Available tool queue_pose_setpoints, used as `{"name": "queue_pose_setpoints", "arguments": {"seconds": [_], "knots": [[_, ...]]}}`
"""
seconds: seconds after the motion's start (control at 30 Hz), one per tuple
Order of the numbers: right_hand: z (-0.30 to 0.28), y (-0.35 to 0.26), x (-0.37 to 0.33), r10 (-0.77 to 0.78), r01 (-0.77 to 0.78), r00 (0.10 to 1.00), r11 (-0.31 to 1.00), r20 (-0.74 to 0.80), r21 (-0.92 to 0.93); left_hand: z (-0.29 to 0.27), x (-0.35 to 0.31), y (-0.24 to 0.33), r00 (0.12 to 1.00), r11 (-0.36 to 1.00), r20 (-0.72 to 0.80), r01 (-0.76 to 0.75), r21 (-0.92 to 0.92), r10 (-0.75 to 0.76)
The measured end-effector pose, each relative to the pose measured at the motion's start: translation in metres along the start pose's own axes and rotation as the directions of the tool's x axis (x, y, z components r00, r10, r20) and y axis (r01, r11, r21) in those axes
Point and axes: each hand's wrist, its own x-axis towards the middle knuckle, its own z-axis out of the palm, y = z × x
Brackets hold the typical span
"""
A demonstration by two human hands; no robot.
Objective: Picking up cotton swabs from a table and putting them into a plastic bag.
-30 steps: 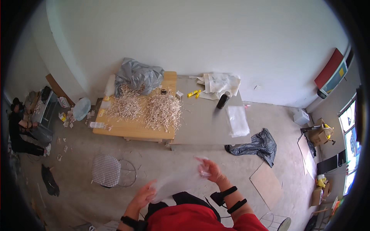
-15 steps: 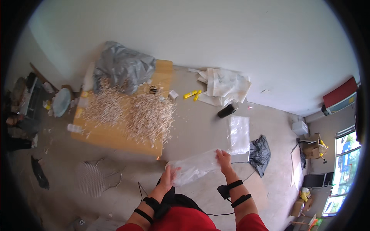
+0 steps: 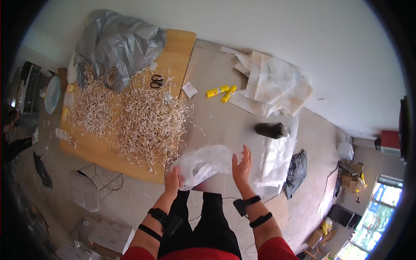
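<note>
A clear plastic bag (image 3: 203, 162) hangs above the near edge of the grey table, and my left hand (image 3: 173, 178) is closed on its left side. My right hand (image 3: 242, 167) is off the bag's right end, palm turned inward, fingers apart and holding nothing. Left of the bag, cotton swabs (image 3: 149, 123) lie in a big loose heap on the wooden tabletop (image 3: 180, 47). A second heap of swabs (image 3: 91, 108) sits further left. Black-handled scissors (image 3: 156, 81) rest at the far side of the heaps. Flat clear bags (image 3: 273, 167) are stacked at the grey table's right side.
A crumpled grey plastic sheet (image 3: 121, 43) covers the far left. Two yellow tubes (image 3: 217, 91), a small white box (image 3: 189, 90), a black bottle (image 3: 269, 130) and off-white sacks (image 3: 275, 82) lie on the grey table (image 3: 208, 125). A stool (image 3: 84, 190) and black bag (image 3: 296, 173) are below.
My right hand has let go of the bag and opened. The bag has moved up and left over the table with my left hand, and the view has shifted closer to the tables.
</note>
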Motion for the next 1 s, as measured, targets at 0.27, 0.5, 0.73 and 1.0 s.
{"name": "queue_pose_setpoints", "arguments": {"seconds": [0.27,0.5,0.73,1.0], "knots": [[-0.003,0.018,-0.041,-0.231,0.372,0.452,0.927,0.862,0.053,0.045,-0.013,0.016,0.989,0.988,-0.08,-0.129,-0.084,0.122],[-0.026,-0.002,-0.016,0.082,0.398,0.174,0.905,0.981,-0.146,0.064,-0.03,0.059,0.702,0.635,-0.241,-0.375,0.675,0.67],[0.033,0.109,-0.062,-0.242,0.334,0.073,0.92,0.968,0.205,0.121,-0.049,0.0,0.791,0.016,0.51,-0.546,0.837,0.339],[0.014,0.052,0.011,-0.115,0.318,0.703,0.934,0.702,-0.165,0.076,-0.056,-0.019,0.916,-0.122,0.296,-0.272,0.954,0.27]]}}
